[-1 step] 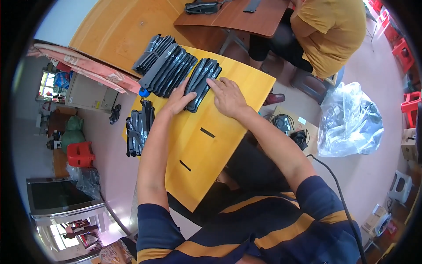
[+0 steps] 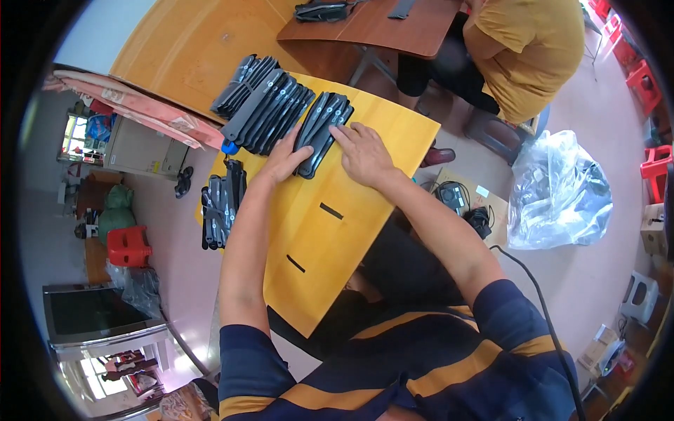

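Observation:
A small row of flat black strap-like pieces (image 2: pixel 324 126) with rounded ends lies on the yellow table (image 2: pixel 316 259), small round marks showing on top. At its near left side is my left hand (image 2: pixel 284 160), thumb laid over the near end and fingers along the edge, partly hidden. My right hand (image 2: pixel 366 156) rests on the other side, fingers stretched out, the index fingertip touching the row. Just left of it sits a larger row of similar black pieces (image 2: pixel 270 112). Beyond that is a banded black bundle (image 2: pixel 246 85). Their exact kind cannot be made out.
Another black bundle (image 2: pixel 223 203) lies at the table's left edge. Two short black strips (image 2: pixel 331 211) mark the tabletop. A person in a yellow shirt (image 2: pixel 537 56) sits at a brown table (image 2: pixel 393 28). A clear plastic bag (image 2: pixel 558 193) and a black cable (image 2: pixel 533 281) are to the right.

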